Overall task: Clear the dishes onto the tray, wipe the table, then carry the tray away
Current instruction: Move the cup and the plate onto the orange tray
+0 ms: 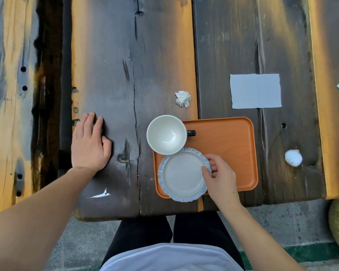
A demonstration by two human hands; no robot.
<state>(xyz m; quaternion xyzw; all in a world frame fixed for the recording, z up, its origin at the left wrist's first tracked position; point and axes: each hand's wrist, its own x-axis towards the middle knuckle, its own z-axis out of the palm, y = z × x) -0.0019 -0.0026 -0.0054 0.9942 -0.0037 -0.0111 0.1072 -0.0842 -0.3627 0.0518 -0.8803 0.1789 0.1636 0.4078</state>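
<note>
Head view showed the right hand [219, 177] pinching the right rim of the blue-edged plate [181, 175], thumb on top and fingers curled beneath. That plate sat on the near-left part of the orange tray [233, 145], its near edge overhanging the tray's rim. A white bowl [166, 134] touched the plate's far edge and straddled the tray's far-left corner, partly over the tabletop [110, 65]. Something small and dark [191, 133] lay on the tray just beside the bowl; what it was could not be told.

The left hand [90, 142] lay flat and relaxed on the tabletop, well to the left of the tray, gripping nothing.

Judging from the layout, the dishes looked nearly cleared, and wiping seemed next. The folded white napkin [255, 91] lay beyond the tray, up and to the right of the right hand, which was plainly the nearer one. Its long side ran left to right. A crumpled tissue [183, 98] sat beyond the bowl, and another wad [293, 157] lay right of the tray.
</note>
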